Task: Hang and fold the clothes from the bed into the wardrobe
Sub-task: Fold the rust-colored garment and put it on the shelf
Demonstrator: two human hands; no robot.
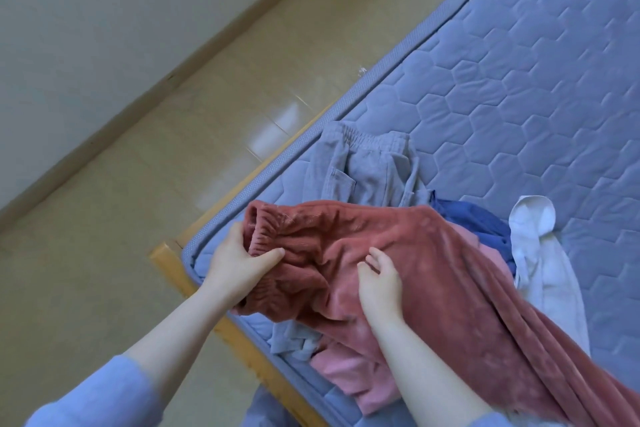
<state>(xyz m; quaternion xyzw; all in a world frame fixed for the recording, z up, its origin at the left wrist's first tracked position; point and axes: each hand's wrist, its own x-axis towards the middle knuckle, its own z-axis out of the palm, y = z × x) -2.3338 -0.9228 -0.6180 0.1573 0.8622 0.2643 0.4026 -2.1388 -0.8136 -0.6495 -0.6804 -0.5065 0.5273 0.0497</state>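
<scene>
Here, the left grip (239,263) clutches the waistband of one pair of rust fleece trousers (433,270), the right grip (379,279) rests slack on them, their legs run out of sight, and four other garments (346,378) lie half-buried beneath.

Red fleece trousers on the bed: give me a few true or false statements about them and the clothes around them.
1. The left hand grips the red fleece trousers at the waistband. True.
2. The right hand holds a hanger. False: it rests on the red fleece trousers.
3. The grey trousers lie on the floor. False: they lie on the mattress.
4. A white garment lies on the mattress beside the red fleece trousers. True.
</scene>
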